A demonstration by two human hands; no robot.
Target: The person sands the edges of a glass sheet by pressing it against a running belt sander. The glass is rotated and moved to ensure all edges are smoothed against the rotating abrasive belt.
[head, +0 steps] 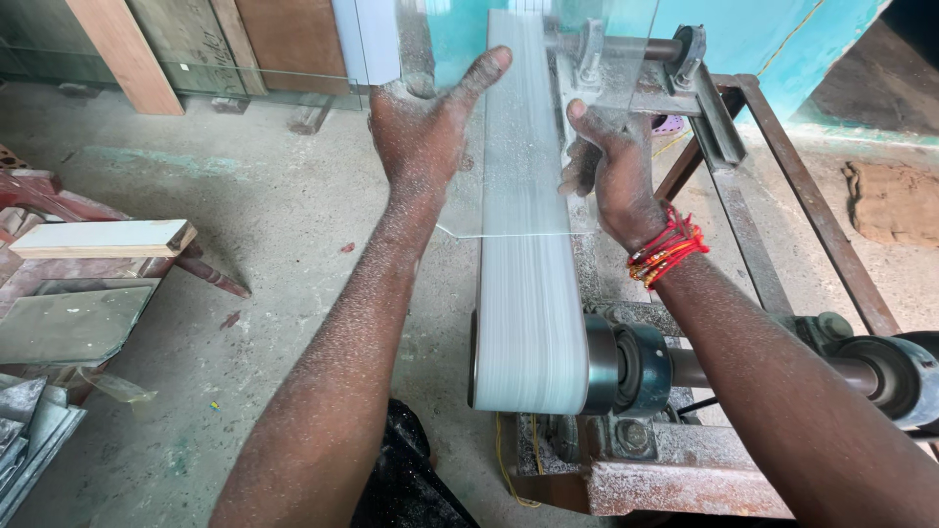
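A clear glass pane [528,186] stands upright across a pale sanding belt [528,293] that runs away from me over a steel roller. My left hand [430,122] presses flat against the pane's left part, fingers spread and dusted white. On the pane's right edge my right hand [611,161] grips it, with red thread bands at the wrist. The pane's lower edge shows as a thin line just above the belt.
The belt runs in a rusty steel frame [773,196] with a shaft and bearings [880,367] at the right. Glass offcuts [68,323] and a wooden block [103,238] lie at the left. Wood boards and glass sheets lean on the far wall. The floor is dusty concrete.
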